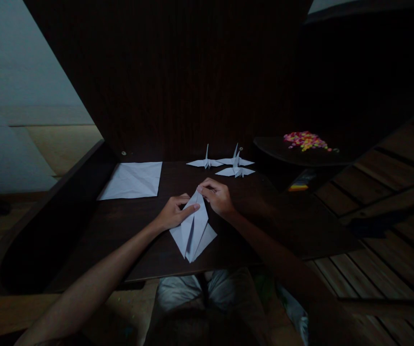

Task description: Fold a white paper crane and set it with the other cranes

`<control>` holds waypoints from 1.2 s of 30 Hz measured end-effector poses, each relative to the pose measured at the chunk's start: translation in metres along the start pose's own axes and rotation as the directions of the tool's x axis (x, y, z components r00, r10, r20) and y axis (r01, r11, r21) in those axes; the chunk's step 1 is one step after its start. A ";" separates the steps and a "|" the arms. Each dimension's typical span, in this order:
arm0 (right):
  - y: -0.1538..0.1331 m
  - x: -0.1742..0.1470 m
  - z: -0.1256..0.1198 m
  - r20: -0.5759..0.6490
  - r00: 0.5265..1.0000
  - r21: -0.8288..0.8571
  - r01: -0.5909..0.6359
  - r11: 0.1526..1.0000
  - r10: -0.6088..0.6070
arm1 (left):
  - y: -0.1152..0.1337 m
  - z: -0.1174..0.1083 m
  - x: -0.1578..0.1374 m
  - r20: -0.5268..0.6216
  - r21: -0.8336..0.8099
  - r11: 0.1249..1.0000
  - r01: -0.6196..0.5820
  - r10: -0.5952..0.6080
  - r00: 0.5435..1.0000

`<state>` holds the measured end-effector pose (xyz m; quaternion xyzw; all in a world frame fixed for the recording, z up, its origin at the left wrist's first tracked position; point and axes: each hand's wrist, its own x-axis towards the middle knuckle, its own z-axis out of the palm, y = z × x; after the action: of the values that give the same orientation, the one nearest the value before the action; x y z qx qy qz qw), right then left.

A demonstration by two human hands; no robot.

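A partly folded sheet of white origami paper (200, 222) lies at the front of the dark desk, its long flap pointing away from me and its layered lower corners spread toward me. My left hand (175, 211) grips its left side, the thumb lying across the upper flap. At the far tip, my right hand (217, 196) pinches the paper between thumb and fingers. Behind my hands stand finished paper cranes: one crane (207, 163) on the left, another crane (236, 170) nearer, and a third partly hidden behind it.
A creased white paper sheet (134, 180) lies flat at the desk's left. On a raised corner shelf (271, 146) at the right sits a pile of small colourful pieces (307, 141). The desk's dark raised side (44, 230) bounds the left, and a slatted wooden surface (383, 226) the right.
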<state>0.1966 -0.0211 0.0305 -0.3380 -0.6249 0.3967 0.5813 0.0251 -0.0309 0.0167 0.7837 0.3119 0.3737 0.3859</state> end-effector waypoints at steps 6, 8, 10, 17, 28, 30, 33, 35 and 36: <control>-0.001 -0.001 0.000 -0.019 0.997 -0.060 0.068 0.996 -0.069 | 0.002 0.001 -0.001 0.025 0.004 1.000 -0.005 0.005 1.000; -0.001 0.000 0.000 -0.018 0.997 -0.064 0.073 0.995 -0.074 | 0.001 0.001 -0.001 0.014 0.006 1.000 -0.003 0.003 1.000; 0.001 0.000 -0.001 0.001 0.998 -0.056 0.062 0.997 -0.062 | 0.000 0.000 0.000 -0.044 0.011 1.000 0.005 -0.004 0.999; 0.009 0.002 -0.013 0.245 0.968 -0.278 0.115 0.954 -0.045 | -0.006 -0.007 0.004 -0.310 0.069 0.996 0.053 -0.029 0.950; 0.027 0.000 -0.020 0.284 0.957 -0.474 0.192 0.859 -0.057 | -0.026 -0.026 0.004 -0.037 0.294 0.956 0.010 0.001 0.999; 0.031 0.000 -0.023 0.375 0.927 -0.484 0.209 0.850 -0.015 | -0.028 -0.027 0.003 -0.008 0.347 0.938 0.004 -0.001 1.000; 0.034 0.000 -0.026 0.470 0.881 -0.512 0.226 0.829 0.050 | -0.028 -0.026 0.001 0.011 0.381 0.924 -0.016 0.013 1.000; 0.033 0.001 -0.027 0.489 0.869 -0.532 0.232 0.814 0.072 | -0.028 -0.026 0.001 0.038 0.385 0.922 -0.040 0.028 0.999; 0.033 0.001 -0.027 0.491 0.868 -0.539 0.235 0.809 0.075 | -0.028 -0.026 0.001 0.053 0.385 0.921 -0.052 0.034 0.998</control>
<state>0.2219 -0.0026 0.0018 -0.3601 -0.8561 0.2328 0.2885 -0.0014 -0.0059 0.0044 0.8593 0.3533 0.2953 0.2227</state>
